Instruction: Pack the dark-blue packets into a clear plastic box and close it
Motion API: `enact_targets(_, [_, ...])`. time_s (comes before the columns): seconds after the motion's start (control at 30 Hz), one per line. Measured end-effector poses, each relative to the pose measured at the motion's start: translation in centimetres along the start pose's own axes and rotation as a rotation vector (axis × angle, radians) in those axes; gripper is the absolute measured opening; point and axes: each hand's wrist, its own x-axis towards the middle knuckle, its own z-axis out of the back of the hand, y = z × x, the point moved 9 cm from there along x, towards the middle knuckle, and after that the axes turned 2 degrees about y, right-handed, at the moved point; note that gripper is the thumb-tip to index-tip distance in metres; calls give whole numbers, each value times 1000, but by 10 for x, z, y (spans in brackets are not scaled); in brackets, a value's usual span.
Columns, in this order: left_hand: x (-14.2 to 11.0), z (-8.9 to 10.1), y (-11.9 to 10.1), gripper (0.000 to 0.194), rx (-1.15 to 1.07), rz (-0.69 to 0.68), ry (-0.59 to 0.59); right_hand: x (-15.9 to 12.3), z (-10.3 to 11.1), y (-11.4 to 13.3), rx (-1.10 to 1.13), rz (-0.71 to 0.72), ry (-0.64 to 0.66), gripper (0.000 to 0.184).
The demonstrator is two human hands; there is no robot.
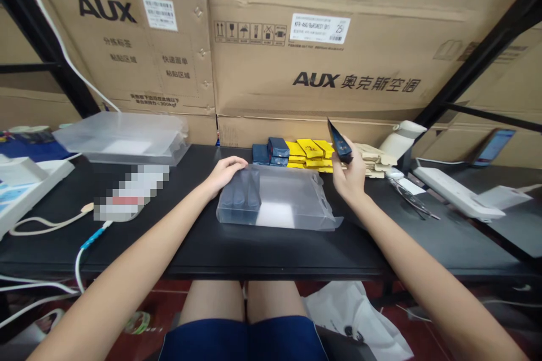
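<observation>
A clear plastic box (292, 194) lies flat on the black table in front of me, with several dark packets (240, 189) showing through its left end. My left hand (228, 174) grips the box's far left corner, fingers curled over the edge. Raised just beyond the box's right end, my right hand (351, 175) is closed around a dark blue packet (339, 144), which it holds tilted up. Behind the box sit dark blue packets (278, 150), yellow packets (311, 149) and cream packets (375, 158) in a row.
At the back left rests another clear plastic case (122, 138). A blurred phone-like device (131, 194) with cables lies left. On the right are a white bottle (402, 138), glasses (412, 197) and a white power strip (459, 192). Large cardboard boxes (254, 84) wall the back.
</observation>
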Motion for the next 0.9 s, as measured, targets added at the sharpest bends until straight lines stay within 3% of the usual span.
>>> enact_targets(0.27, [1, 0, 7, 21, -82, 34, 11, 1, 6, 6, 20, 47, -43, 38])
enact_targets(0.47, [-3, -2, 19, 48, -334, 223, 66, -2, 4, -12, 1, -125, -19, 32])
enact_targets(0.6, [-6, -1, 16, 51, -378, 232, 86, -2, 7, -24, 18, -224, -28, 30])
enact_targets(0.7, [-5, -2, 17, 53, -352, 218, 120, -2, 7, -43, 238, -376, -64, 29])
enact_targets(0.8, [-3, -3, 20, 56, -325, 212, 134, -8, -3, -71, 566, -632, -96, 27])
enact_targets(0.9, [-3, -2, 21, 57, -306, 213, 129, -13, -8, -87, 722, -790, -141, 23])
